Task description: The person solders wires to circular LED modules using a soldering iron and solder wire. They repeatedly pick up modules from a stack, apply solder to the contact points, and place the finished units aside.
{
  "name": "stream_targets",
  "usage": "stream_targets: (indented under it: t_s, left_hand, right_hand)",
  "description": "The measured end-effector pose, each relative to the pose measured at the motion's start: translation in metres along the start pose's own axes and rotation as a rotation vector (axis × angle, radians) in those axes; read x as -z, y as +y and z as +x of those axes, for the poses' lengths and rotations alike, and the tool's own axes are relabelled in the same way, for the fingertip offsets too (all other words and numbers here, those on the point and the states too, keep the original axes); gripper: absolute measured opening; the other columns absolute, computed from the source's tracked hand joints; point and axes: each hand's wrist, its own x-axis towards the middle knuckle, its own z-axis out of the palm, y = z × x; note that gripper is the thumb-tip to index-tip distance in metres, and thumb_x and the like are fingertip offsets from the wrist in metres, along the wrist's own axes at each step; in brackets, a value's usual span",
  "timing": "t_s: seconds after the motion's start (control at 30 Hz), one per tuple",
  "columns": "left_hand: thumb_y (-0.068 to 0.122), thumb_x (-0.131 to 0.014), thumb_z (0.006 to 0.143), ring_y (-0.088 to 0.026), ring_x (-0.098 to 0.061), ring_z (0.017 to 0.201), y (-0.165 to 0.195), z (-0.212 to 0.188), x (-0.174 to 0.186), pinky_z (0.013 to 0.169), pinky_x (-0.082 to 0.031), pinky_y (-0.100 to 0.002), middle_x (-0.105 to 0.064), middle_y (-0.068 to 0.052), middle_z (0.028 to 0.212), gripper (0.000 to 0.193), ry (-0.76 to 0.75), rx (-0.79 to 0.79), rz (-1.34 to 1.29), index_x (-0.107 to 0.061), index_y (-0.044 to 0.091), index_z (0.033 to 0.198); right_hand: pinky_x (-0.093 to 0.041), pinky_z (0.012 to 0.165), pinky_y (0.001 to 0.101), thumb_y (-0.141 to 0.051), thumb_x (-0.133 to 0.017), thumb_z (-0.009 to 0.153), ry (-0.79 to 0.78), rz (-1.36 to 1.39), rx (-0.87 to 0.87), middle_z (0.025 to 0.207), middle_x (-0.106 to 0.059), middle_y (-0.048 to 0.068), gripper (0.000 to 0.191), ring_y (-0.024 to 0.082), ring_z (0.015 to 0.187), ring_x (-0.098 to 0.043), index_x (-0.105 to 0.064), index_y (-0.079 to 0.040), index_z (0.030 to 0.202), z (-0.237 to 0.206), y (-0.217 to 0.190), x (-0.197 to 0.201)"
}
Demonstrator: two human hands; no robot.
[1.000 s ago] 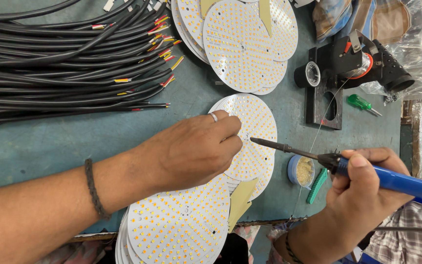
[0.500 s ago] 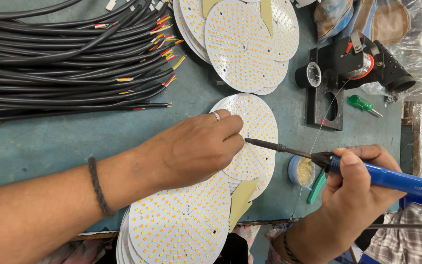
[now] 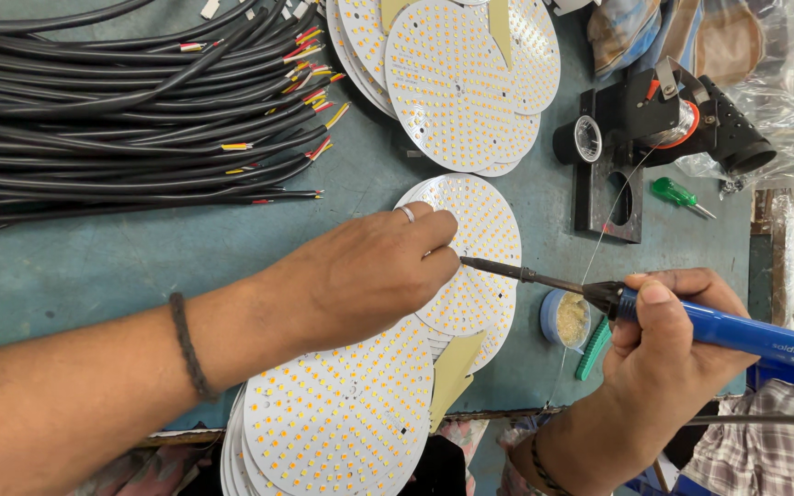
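- Left hand [image 3: 374, 266] rests palm-down on a round white LED board [image 3: 470, 253] at the centre of the teal table [image 3: 94, 266], fingers curled onto its surface; a ring shows on one finger, a dark band on the wrist.
- Right hand [image 3: 663, 354] closed around the blue handle of a soldering iron [image 3: 599, 294]; dark tip lies at the left fingertips, over the board. Exact contact point hidden by the fingers.
- Whether the left fingers pinch anything: cannot tell, the hand covers that spot.
- Board sits on top of a few like boards, only their edges showing.
- Just right of it: small round tin [image 3: 565, 319], yellowish contents, partly behind the iron; a green tool [image 3: 592, 349] beneath the right hand, mostly covered.
- Near stack of LED boards [image 3: 337, 422] at bottom edge, cut off by the frame.
- Far stack of LED boards [image 3: 457, 78] at top, also cut off.
- Black cables [image 3: 121, 119] with stripped coloured ends fill the upper left, running out of view.
- Black stand [image 3: 636, 138] with solder spool at upper right; thin wire trails down from it.
- Green screwdriver [image 3: 677, 195] beside the stand.
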Motion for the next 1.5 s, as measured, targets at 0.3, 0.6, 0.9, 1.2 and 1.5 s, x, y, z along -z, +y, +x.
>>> stream_targets:
  t_s: [0.3, 0.6, 0.9, 1.2, 1.5]
  left_hand:
    - [0.007, -0.066, 0.091, -0.033, -0.061, 0.089, 0.016, -0.009, 0.066, 0.076, -0.052, -0.042, -0.056, -0.017, 0.098, 0.012, 0.200, 0.029, -0.032, -0.058, -0.001, 0.094]
    - [0.013, -0.073, 0.082, -0.028, -0.060, 0.082, 0.091, -0.073, 0.051, 0.069, -0.050, -0.042, -0.066, -0.012, 0.113, 0.015, 0.147, 0.249, 0.195, -0.060, 0.006, 0.078]
    - [0.014, -0.073, 0.082, -0.030, -0.059, 0.097, 0.113, -0.105, 0.040, 0.082, -0.049, -0.043, -0.063, -0.011, 0.114, 0.015, 0.191, 0.278, 0.202, -0.062, 0.005, 0.079]
    - [0.016, -0.074, 0.078, -0.031, -0.059, 0.101, 0.108, -0.106, 0.034, 0.084, -0.049, -0.044, -0.064, -0.014, 0.114, 0.016, 0.178, 0.294, 0.201, -0.064, 0.003, 0.080]
    - [0.016, -0.075, 0.078, -0.031, -0.059, 0.102, 0.110, -0.103, 0.033, 0.086, -0.049, -0.044, -0.065, -0.016, 0.117, 0.017, 0.166, 0.299, 0.209, -0.064, 0.003, 0.079]
  right_hand:
    - [-0.040, 0.049, 0.0200, -0.009, -0.061, 0.100, 0.131, 0.124, 0.156, 0.086, -0.056, 0.010, 0.015, 0.007, 0.051, -0.041, -0.049, 0.000, 0.104, -0.018, -0.010, 0.026]
    - [-0.035, 0.045, 0.0173, -0.012, -0.064, 0.092, 0.053, 0.180, 0.088, 0.086, -0.061, 0.010, 0.016, 0.007, 0.049, -0.041, -0.053, -0.001, 0.099, -0.060, -0.018, 0.029]
    - [-0.030, 0.046, 0.0161, -0.003, -0.064, 0.095, -0.118, 0.175, 0.063, 0.085, -0.063, 0.014, 0.012, 0.008, 0.056, -0.044, -0.054, 0.004, 0.095, -0.083, -0.024, 0.014]
    - [-0.030, 0.041, 0.0168, -0.005, -0.066, 0.089, -0.115, 0.207, -0.024, 0.083, -0.063, 0.014, 0.013, 0.006, 0.045, -0.040, -0.056, 0.002, 0.091, -0.088, -0.034, 0.001]
    - [-0.032, 0.043, 0.0173, -0.005, -0.067, 0.090, -0.145, 0.184, -0.017, 0.079, -0.063, 0.014, 0.014, 0.007, 0.046, -0.041, -0.057, 0.003, 0.090, -0.086, -0.034, 0.003]
